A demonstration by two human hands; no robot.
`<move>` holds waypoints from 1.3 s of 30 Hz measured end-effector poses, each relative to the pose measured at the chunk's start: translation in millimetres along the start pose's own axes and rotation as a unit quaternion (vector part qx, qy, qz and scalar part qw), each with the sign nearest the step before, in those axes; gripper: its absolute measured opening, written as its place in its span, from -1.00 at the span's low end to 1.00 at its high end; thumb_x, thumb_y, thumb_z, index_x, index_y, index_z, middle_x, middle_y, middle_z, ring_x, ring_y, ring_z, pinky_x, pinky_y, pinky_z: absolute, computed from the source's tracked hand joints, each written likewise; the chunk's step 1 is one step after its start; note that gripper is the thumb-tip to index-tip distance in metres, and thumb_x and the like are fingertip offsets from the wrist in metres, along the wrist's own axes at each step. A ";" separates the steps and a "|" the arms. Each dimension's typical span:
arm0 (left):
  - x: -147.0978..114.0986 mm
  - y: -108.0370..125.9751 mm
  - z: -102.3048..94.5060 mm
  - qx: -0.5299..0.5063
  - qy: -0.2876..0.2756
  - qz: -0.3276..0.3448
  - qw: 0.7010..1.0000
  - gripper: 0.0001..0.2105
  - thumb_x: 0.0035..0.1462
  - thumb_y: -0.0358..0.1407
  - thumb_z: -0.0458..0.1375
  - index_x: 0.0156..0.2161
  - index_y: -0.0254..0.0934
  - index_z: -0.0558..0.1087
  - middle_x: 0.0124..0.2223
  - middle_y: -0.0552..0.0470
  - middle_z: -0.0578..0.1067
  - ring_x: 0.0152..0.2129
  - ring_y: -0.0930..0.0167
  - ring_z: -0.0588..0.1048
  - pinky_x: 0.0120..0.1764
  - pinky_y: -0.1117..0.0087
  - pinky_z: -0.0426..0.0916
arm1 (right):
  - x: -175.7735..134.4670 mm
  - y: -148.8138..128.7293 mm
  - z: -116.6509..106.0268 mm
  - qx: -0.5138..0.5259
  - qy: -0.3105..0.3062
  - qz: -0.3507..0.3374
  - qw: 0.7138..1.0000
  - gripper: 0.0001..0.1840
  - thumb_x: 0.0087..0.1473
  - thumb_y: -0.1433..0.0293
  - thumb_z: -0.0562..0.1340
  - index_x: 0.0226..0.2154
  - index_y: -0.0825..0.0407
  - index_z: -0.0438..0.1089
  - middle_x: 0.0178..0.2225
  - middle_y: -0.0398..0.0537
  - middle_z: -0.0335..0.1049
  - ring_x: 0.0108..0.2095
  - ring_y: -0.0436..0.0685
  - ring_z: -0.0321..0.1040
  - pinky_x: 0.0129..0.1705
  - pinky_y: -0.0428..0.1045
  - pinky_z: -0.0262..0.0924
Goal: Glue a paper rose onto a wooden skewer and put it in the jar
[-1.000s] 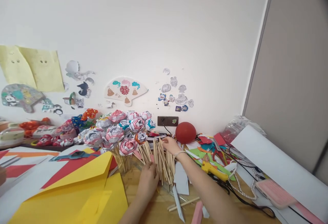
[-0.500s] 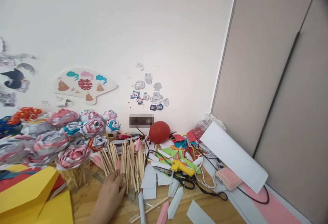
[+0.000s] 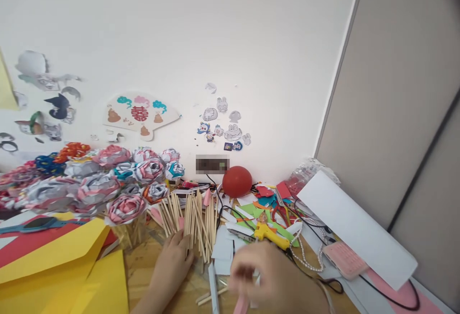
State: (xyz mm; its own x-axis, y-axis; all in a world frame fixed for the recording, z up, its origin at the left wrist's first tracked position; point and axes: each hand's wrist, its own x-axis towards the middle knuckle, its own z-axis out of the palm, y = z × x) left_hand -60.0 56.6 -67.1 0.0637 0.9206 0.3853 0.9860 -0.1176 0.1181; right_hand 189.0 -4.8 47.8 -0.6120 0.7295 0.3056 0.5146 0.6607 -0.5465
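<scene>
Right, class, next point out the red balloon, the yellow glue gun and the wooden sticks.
Red balloon (image 3: 237,182), head view: middle of its rounded front.
Yellow glue gun (image 3: 272,236), head view: on its yellow body.
Wooden sticks (image 3: 196,223), head view: middle of the denser bunch.

Sticks (image 3: 196,218) pale tan; counter (image 3: 138,261) brown, wood-grained. Glue gun (image 3: 271,235) yellow, watch (image 3: 38,225) blue. Paper roses (image 3: 126,207) white, streaked pink.

Red balloon (image 3: 237,181), paper fan (image 3: 141,114), yellow glue gun (image 3: 272,235)
</scene>
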 end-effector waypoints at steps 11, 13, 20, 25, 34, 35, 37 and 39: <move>2.1 -0.4 -8.3 -0.016 -0.049 -0.070 0.996 -0.74 0.05 -0.49 -0.10 -0.19 -0.31 0.36 -0.34 -0.10 0.52 -0.38 0.29 0.48 -0.33 0.37 0.28 | 47.4 57.7 -21.7 -0.171 -0.087 0.185 0.964 -0.78 -0.08 0.33 0.18 -0.34 0.06 0.41 -0.40 -0.02 0.43 -0.39 0.15 0.32 -0.49 -0.09 -0.04; 3.0 -3.2 -8.8 -0.043 -0.049 -0.080 0.995 -0.74 0.10 -0.45 -0.12 -0.16 -0.30 0.34 -0.31 -0.12 0.53 -0.36 0.30 0.49 -0.30 0.37 0.27 | 46.4 62.1 -16.8 -0.152 -0.152 0.155 0.964 -0.75 -0.20 0.37 0.28 -0.34 0.02 0.43 -0.42 -0.09 0.45 -0.39 0.13 0.33 -0.48 -0.11 -0.02; 0.8 -5.4 -20.0 -0.155 0.013 -0.141 0.978 -0.72 0.13 -0.35 -0.17 -0.11 -0.28 0.30 -0.28 -0.12 0.53 -0.37 0.31 0.50 -0.30 0.37 0.31 | 59.3 52.0 38.2 -0.003 -0.125 0.025 0.992 -0.71 -0.12 0.32 0.22 -0.24 -0.05 0.39 -0.35 -0.15 0.46 -0.33 0.08 0.34 -0.38 -0.11 0.08; -5.3 14.9 -18.0 -0.222 0.057 -0.139 0.963 -0.71 0.15 -0.24 -0.21 -0.14 -0.31 0.25 -0.45 0.01 0.51 -0.52 0.37 0.49 -0.45 0.43 0.35 | 73.1 57.7 95.9 0.293 -0.071 0.135 0.944 -0.42 -0.05 0.38 0.17 0.07 -0.03 0.10 -0.26 -0.09 0.38 -0.48 -0.04 0.32 -0.47 -0.15 0.14; -22.5 48.8 -13.6 -0.431 -0.020 -0.019 0.902 -0.59 0.19 -0.21 -0.17 0.12 -0.27 -0.03 -0.01 -0.17 0.42 -0.10 0.37 0.41 -0.07 0.31 0.30 | 90.5 57.9 112.3 0.384 0.057 0.191 0.902 -0.76 0.06 0.39 0.04 -0.19 0.07 0.26 -0.43 -0.13 0.29 -0.52 -0.04 0.27 -0.55 -0.16 0.11; -22.5 47.7 -13.7 -0.419 -0.016 -0.014 0.908 -0.58 0.20 -0.22 -0.17 0.14 -0.27 -0.05 0.01 -0.17 0.40 -0.07 0.37 0.40 -0.05 0.31 0.28 | 95.8 56.7 114.2 0.374 0.068 0.197 0.904 -0.77 0.04 0.43 0.05 -0.20 0.08 0.25 -0.44 -0.14 0.29 -0.53 -0.04 0.27 -0.54 -0.16 0.12; -20.5 42.1 -12.9 -0.376 -0.001 -0.015 0.926 -0.56 0.19 -0.24 -0.16 0.15 -0.29 -0.06 0.01 -0.18 0.39 -0.06 0.35 0.39 -0.06 0.30 0.29 | 109.9 54.7 120.3 0.343 0.094 0.208 0.911 -0.75 -0.02 0.52 0.06 -0.21 0.11 0.25 -0.45 -0.14 0.28 -0.52 -0.03 0.28 -0.51 -0.15 0.14; -16.8 33.2 -11.0 -0.303 0.015 -0.023 0.953 -0.57 0.19 -0.27 -0.16 0.15 -0.31 -0.03 -0.05 -0.18 0.43 -0.11 0.33 0.42 -0.11 0.29 0.32 | 126.0 53.0 127.0 0.305 0.118 0.215 0.920 -0.72 -0.08 0.58 0.08 -0.24 0.12 0.27 -0.45 -0.13 0.29 -0.48 -0.01 0.30 -0.44 -0.12 0.17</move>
State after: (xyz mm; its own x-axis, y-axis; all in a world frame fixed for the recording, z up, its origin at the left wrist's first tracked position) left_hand -30.1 33.2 -59.6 0.0083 0.9200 0.3919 0.7172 -0.2785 0.6388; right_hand 62.9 99.6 -41.7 -0.2463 0.9658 0.0806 0.2017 0.1324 -0.9705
